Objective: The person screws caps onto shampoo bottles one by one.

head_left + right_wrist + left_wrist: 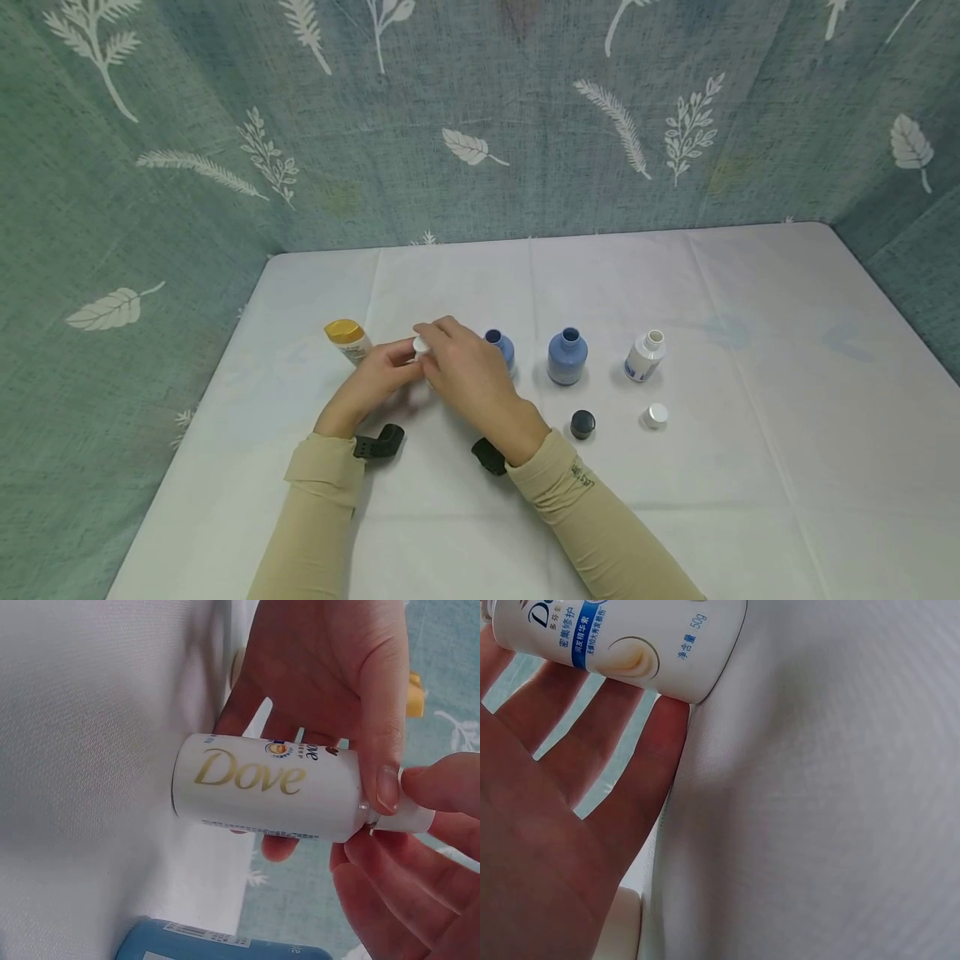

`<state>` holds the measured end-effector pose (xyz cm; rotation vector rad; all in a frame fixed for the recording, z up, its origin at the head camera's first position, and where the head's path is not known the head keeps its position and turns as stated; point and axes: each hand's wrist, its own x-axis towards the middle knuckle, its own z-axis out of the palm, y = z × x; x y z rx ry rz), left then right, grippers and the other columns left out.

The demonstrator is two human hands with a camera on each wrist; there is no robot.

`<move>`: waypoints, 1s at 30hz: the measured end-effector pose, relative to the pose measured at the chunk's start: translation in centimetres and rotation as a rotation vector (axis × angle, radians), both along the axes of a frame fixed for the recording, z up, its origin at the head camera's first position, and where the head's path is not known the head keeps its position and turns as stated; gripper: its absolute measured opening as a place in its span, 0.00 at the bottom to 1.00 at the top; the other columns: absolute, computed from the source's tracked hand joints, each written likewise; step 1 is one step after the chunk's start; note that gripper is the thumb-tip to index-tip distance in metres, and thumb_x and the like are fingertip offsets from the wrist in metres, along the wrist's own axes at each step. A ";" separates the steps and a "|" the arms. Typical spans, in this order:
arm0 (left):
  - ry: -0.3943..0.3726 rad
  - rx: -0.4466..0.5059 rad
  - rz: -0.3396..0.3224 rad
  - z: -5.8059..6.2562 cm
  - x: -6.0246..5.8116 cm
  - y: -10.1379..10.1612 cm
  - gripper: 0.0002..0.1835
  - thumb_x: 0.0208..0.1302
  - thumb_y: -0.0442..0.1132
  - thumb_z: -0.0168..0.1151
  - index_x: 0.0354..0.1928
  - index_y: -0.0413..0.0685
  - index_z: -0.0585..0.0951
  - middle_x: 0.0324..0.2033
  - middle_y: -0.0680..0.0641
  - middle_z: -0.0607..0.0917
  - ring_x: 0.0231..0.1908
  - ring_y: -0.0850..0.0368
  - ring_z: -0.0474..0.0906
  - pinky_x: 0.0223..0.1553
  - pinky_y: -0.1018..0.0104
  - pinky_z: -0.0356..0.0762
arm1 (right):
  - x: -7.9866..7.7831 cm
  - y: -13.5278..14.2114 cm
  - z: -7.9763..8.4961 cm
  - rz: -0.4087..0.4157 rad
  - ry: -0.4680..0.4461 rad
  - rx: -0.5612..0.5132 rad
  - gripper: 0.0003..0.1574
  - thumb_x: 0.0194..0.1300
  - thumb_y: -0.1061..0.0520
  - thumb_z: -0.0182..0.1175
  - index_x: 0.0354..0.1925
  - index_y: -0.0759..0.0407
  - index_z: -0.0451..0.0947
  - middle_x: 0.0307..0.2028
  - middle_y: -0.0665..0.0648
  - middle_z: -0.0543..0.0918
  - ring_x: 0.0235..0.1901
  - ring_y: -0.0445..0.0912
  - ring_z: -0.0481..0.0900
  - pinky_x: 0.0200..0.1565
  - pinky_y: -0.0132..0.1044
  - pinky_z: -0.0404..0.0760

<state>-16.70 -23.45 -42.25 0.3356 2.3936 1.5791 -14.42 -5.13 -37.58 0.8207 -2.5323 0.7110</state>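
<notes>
A white Dove bottle (255, 787) stands on the white-covered table, mostly hidden by the hands in the head view. My left hand (375, 379) holds it, fingers behind the body and thumb at the neck. The bottle's printed side (630, 645) faces the left wrist camera. With thumb and fingertips, my right hand (480, 379) pinches the white cap (414, 814) at the bottle's top. Just right of that hand, partly covered by it, is an uncapped blue bottle (507, 350). A bottle with a golden-yellow cap (345, 332) is beyond the left hand.
Farther right stand another uncapped blue bottle (567, 360) and an uncapped white bottle (643, 358). In front of them lie a black cap (582, 424) and a white cap (656, 416). A green leaf-patterned curtain (525, 108) rises behind the table.
</notes>
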 end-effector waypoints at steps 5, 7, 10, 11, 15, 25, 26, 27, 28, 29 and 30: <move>0.005 -0.011 -0.002 0.0 0.1 0.0 0.24 0.56 0.50 0.61 0.54 0.48 0.75 0.52 0.49 0.75 0.55 0.54 0.66 0.53 0.51 0.61 | 0.0 0.0 0.1 0.009 -0.004 0.029 0.20 0.57 0.60 0.56 0.49 0.52 0.75 0.43 0.48 0.77 0.41 0.40 0.75 0.32 0.31 0.74; 0.008 -0.016 0.000 -0.1 0.1 0.0 0.24 0.56 0.49 0.61 0.54 0.48 0.75 0.51 0.49 0.76 0.53 0.55 0.66 0.53 0.52 0.62 | -0.1 0.0 0.1 0.012 0.000 0.033 0.19 0.57 0.60 0.55 0.49 0.52 0.76 0.43 0.47 0.77 0.41 0.40 0.75 0.33 0.31 0.74; 0.005 -0.017 0.004 -0.1 0.0 -0.1 0.24 0.56 0.50 0.61 0.54 0.49 0.74 0.52 0.50 0.75 0.54 0.55 0.66 0.53 0.53 0.61 | -0.1 0.0 0.0 0.017 0.000 0.031 0.18 0.58 0.61 0.55 0.48 0.53 0.76 0.43 0.48 0.77 0.40 0.40 0.75 0.34 0.31 0.74; 0.005 -0.015 0.002 -0.2 0.0 -0.1 0.24 0.56 0.49 0.61 0.54 0.49 0.74 0.52 0.49 0.75 0.54 0.55 0.66 0.54 0.52 0.61 | -0.1 0.0 0.0 0.019 0.000 0.029 0.18 0.58 0.61 0.55 0.48 0.53 0.76 0.42 0.48 0.77 0.40 0.40 0.75 0.34 0.31 0.74; -0.004 -0.007 -0.001 -0.3 0.0 -0.2 0.26 0.56 0.50 0.61 0.56 0.50 0.73 0.54 0.49 0.74 0.57 0.55 0.63 0.56 0.51 0.59 | -0.1 0.0 0.0 0.025 0.005 0.009 0.17 0.58 0.61 0.55 0.47 0.54 0.76 0.41 0.48 0.77 0.38 0.39 0.75 0.33 0.30 0.74; 0.004 -0.003 0.000 -0.3 -0.1 -0.1 0.26 0.55 0.51 0.61 0.55 0.51 0.74 0.54 0.49 0.74 0.57 0.55 0.63 0.56 0.50 0.58 | 0.0 0.0 -0.1 0.021 0.011 -0.017 0.16 0.58 0.61 0.55 0.47 0.55 0.76 0.40 0.50 0.77 0.35 0.39 0.75 0.30 0.29 0.73; 0.004 -0.002 -0.003 -0.3 -0.1 -0.1 0.26 0.55 0.51 0.61 0.55 0.51 0.74 0.54 0.50 0.74 0.57 0.55 0.63 0.56 0.50 0.58 | 0.0 0.0 -0.1 0.017 0.012 -0.017 0.16 0.58 0.61 0.56 0.46 0.55 0.76 0.40 0.50 0.77 0.34 0.39 0.75 0.30 0.29 0.73; 0.005 -0.001 -0.005 -0.3 -0.1 -0.1 0.26 0.55 0.51 0.61 0.55 0.51 0.74 0.54 0.50 0.74 0.57 0.55 0.64 0.55 0.51 0.59 | 0.0 0.0 -0.1 0.015 0.011 -0.017 0.16 0.58 0.60 0.56 0.46 0.55 0.76 0.39 0.50 0.76 0.34 0.38 0.75 0.30 0.29 0.73; 0.006 0.000 -0.008 -0.3 -0.1 -0.1 0.25 0.55 0.51 0.61 0.55 0.51 0.74 0.53 0.50 0.74 0.57 0.55 0.64 0.55 0.51 0.59 | 0.0 0.0 -0.1 0.012 0.010 -0.016 0.16 0.58 0.60 0.56 0.46 0.55 0.76 0.39 0.50 0.76 0.34 0.38 0.75 0.30 0.29 0.73; 0.006 -0.001 -0.009 -0.3 -0.1 -0.1 0.24 0.56 0.50 0.61 0.55 0.52 0.74 0.53 0.50 0.75 0.56 0.55 0.64 0.55 0.51 0.59 | 0.0 0.0 -0.1 0.009 0.010 -0.016 0.15 0.58 0.60 0.56 0.46 0.54 0.76 0.39 0.50 0.76 0.33 0.38 0.75 0.29 0.29 0.73; 0.007 -0.001 -0.010 -0.3 0.0 -0.1 0.24 0.56 0.50 0.61 0.54 0.52 0.74 0.53 0.50 0.75 0.56 0.55 0.64 0.55 0.51 0.59 | 0.0 0.0 -0.1 0.007 0.010 -0.017 0.15 0.58 0.60 0.57 0.46 0.54 0.76 0.38 0.50 0.76 0.33 0.38 0.75 0.30 0.29 0.73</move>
